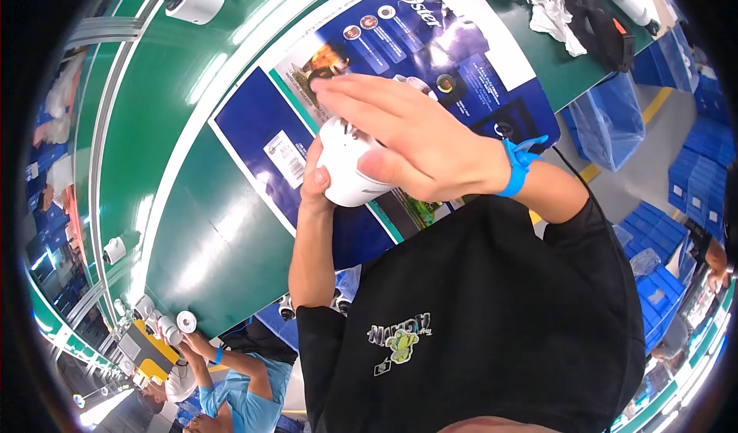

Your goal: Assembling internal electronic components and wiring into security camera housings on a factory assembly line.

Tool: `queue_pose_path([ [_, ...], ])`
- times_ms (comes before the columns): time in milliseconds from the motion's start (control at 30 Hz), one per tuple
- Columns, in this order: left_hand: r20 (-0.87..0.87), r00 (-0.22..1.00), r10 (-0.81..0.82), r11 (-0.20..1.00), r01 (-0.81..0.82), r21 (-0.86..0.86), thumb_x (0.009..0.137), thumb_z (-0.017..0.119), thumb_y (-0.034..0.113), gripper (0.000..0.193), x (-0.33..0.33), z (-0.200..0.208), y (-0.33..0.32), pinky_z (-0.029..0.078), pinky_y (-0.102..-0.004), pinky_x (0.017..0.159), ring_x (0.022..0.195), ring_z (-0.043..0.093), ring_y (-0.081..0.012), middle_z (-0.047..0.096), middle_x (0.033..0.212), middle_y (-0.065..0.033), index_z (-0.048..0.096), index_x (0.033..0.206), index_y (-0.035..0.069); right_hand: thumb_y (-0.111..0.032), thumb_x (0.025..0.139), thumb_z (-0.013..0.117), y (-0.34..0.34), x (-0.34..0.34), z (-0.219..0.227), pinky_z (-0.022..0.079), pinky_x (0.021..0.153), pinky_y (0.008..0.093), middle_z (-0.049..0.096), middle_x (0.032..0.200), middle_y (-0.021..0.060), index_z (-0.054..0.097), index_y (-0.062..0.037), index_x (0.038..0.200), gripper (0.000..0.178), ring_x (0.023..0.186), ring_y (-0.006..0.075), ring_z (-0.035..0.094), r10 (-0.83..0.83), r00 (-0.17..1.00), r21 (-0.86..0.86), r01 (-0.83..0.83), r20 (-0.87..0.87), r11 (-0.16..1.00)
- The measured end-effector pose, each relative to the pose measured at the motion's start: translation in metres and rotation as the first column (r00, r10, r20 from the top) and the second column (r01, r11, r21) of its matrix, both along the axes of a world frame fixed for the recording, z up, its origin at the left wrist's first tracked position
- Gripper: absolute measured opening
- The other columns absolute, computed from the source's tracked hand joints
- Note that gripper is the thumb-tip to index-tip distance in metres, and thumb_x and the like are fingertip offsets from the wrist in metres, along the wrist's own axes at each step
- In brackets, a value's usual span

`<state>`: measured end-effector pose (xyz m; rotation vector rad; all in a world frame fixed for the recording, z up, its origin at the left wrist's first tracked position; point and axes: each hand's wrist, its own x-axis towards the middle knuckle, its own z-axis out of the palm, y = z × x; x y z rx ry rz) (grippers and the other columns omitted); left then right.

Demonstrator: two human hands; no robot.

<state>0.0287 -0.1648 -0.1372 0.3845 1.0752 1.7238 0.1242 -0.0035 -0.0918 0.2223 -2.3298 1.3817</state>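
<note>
Green workbench [219, 229] sweeps across the view from seven o'clock up to one o'clock, with a blue-and-white printed sheet [244, 129] laid over it from the centre toward twelve. Over this sheet, just off centre toward eleven o'clock, a white camera housing [344, 162] is held up between the wearer's two hands. Their left hand [313, 179] comes from below, its forearm rising nearly straight toward twelve; the hand curls around the housing's nine-o'clock side, the thumb bent against its surface and the other fingers mostly hidden behind it. Their right hand [415, 137] reaches in from four o'clock, the elbow bent out at the side, and lies across the housing's upper side with the fingers nearly straight, close together and pointing to ten o'clock, past its edge. Its thumb rests along the near side of the housing, spread away from those fingers; how firmly the palm bears on it cannot be told. Blue wristband [516, 168] rings the right wrist, and both arms come bare out of a black T-shirt [477, 295]. Another white camera [194, 1] sits on the bench at eleven o'clock, and crumpled white wrapping [557, 18] lies between one and two. At seven o'clock, a co-worker in a light blue shirt [242, 387] handles a white part.
</note>
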Motion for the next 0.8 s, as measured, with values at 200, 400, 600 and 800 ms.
queue_pose_path([
  [200, 0.078, 0.996, 0.039, 0.999, -0.037, -0.027, 0.063, 0.066, 0.059, 0.11, -0.002, 0.001, -0.002, 0.041, -0.044, 0.102, 0.12, 0.048, -0.0357, 0.042, 0.133, -0.0231, 0.022, 0.139, -0.007, -0.051, 0.066, 0.075, 0.012, -0.002, 0.023, 0.027, 0.105, 0.0478, 0.035, 0.139, 0.0251, 0.016, 0.0032, 0.144, 0.112, 0.131, 0.0396, 0.032, 0.146, 0.974, 0.201, -0.18, 0.174, 0.963],
  [400, 0.088, 0.993, 0.076, 0.994, -0.069, -0.079, 0.078, 0.051, 0.057, 0.089, 0.0, -0.016, -0.005, 0.037, -0.0442, 0.104, 0.122, 0.047, -0.0351, 0.042, 0.136, -0.0215, 0.027, 0.14, -0.003, -0.055, 0.054, 0.082, 0.033, -0.023, 0.014, 0.037, 0.102, 0.0398, 0.037, 0.136, 0.0267, 0.02, 0.0066, 0.14, 0.122, 0.125, 0.0393, 0.04, 0.275, 0.888, 0.055, -0.316, 0.368, 0.947],
  [600, 0.158, 0.973, 0.169, 0.977, -0.144, -0.16, 0.08, 0.028, 0.069, 0.083, -0.001, 0.0, 0.009, 0.05, -0.0403, 0.053, 0.063, 0.061, -0.0345, 0.062, 0.084, -0.0226, 0.051, 0.114, -0.002, -0.059, 0.094, 0.027, 0.022, -0.037, -0.009, 0.034, 0.104, 0.0397, 0.04, 0.135, 0.0243, 0.031, 0.0034, 0.138, 0.077, 0.126, 0.0368, 0.04, 0.209, 0.971, -0.093, -0.198, 0.118, 0.976],
  [800, 0.039, 0.985, 0.165, 0.985, -0.164, -0.046, 0.083, 0.041, 0.057, 0.07, -0.007, 0.031, -0.016, 0.056, -0.0468, 0.065, 0.08, 0.065, -0.0373, 0.061, 0.102, -0.0216, 0.045, 0.124, 0.0, -0.034, 0.088, 0.049, 0.002, -0.042, 0.035, 0.041, 0.091, 0.0405, 0.053, 0.11, 0.02, 0.044, 0.0007, 0.129, 0.054, 0.104, 0.0342, 0.051, 0.216, 0.966, -0.107, -0.202, 0.141, 0.973],
])
